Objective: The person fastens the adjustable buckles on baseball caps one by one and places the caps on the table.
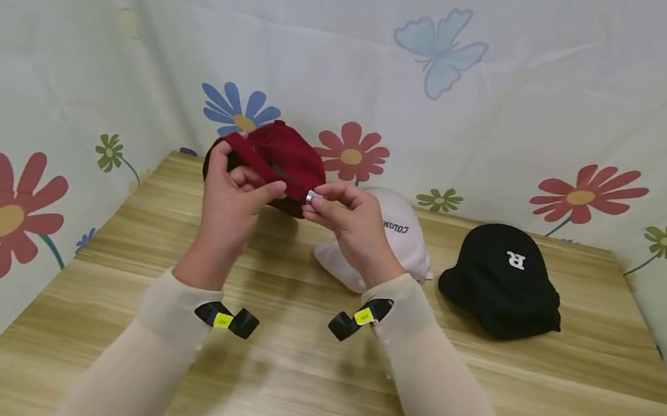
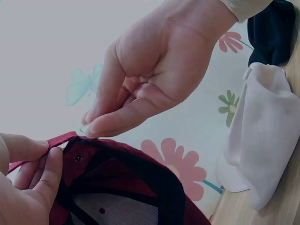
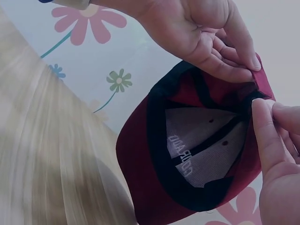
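Note:
A dark red baseball cap (image 1: 293, 151) is held up over the far left part of the table, its back strap (image 1: 254, 160) toward me. My left hand (image 1: 230, 199) pinches that strap between thumb and fingers. At the strap's right end, my right hand (image 1: 353, 220) pinches a small silver metal buckle (image 1: 310, 197) with thumb and forefinger. The right wrist view looks into the cap's inside, with its black sweatband (image 3: 157, 145) and pale lining (image 3: 192, 136). Fingertips partly cover the buckle, so whether the strap runs through it cannot be told.
Behind my right hand a white cap (image 1: 408, 249) with dark lettering lies on the wooden table (image 1: 291, 390). To its right is a black cap (image 1: 501, 285) with a white R. A pale curtain (image 1: 335, 34) with printed flowers and a butterfly borders the table's back and sides.

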A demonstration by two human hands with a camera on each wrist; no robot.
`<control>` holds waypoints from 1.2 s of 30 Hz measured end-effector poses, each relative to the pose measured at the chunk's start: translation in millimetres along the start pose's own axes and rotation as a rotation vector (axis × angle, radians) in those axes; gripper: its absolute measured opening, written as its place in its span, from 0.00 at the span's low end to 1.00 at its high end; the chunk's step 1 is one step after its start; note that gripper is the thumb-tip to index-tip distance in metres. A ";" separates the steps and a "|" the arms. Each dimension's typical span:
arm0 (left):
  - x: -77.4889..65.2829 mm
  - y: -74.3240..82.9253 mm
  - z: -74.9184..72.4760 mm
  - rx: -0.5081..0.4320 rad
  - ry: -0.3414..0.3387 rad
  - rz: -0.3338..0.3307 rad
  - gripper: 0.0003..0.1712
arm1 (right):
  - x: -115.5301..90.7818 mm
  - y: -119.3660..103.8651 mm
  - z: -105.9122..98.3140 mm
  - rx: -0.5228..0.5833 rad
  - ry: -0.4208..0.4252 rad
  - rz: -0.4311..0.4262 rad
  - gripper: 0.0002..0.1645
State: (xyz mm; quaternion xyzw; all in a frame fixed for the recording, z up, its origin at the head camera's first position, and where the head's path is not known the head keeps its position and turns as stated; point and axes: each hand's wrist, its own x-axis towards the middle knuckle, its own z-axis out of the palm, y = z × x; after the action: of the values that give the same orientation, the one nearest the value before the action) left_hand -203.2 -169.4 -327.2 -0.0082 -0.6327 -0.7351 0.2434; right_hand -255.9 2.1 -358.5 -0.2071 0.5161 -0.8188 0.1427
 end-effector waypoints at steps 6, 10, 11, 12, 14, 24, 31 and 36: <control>-3.7 -3.3 2.8 -0.048 0.003 0.030 0.46 | -0.7 0.4 2.6 0.012 0.006 -0.009 0.07; -4.9 -3.5 4.0 -0.036 0.004 0.034 0.45 | -1.0 0.3 4.2 0.025 0.011 -0.002 0.07; -5.2 -3.6 4.1 -0.032 0.006 0.033 0.45 | -1.0 0.4 4.5 0.032 0.013 0.000 0.08; -5.6 -3.9 4.2 -0.032 0.007 0.033 0.45 | -0.9 0.6 4.7 0.038 0.015 0.003 0.08; -6.1 -4.7 4.3 -0.038 0.012 0.031 0.46 | -0.9 1.3 4.9 0.053 0.017 0.008 0.08; -10.8 -11.5 7.0 -0.118 0.029 0.027 0.45 | -0.7 7.3 4.3 0.154 0.023 0.014 0.11; -12.4 -16.6 9.0 -0.121 0.055 0.010 0.45 | -0.7 9.9 3.4 0.166 0.025 -0.006 0.13; -14.1 -18.8 11.5 -0.117 0.067 -0.002 0.46 | -1.0 10.2 3.5 0.146 0.025 -0.009 0.12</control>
State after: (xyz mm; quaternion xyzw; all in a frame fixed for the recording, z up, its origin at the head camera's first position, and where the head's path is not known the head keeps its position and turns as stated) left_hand -201.1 -152.3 -346.9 0.0029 -0.5802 -0.7709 0.2629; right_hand -253.1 -4.5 -366.6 -0.1882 0.4558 -0.8574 0.1473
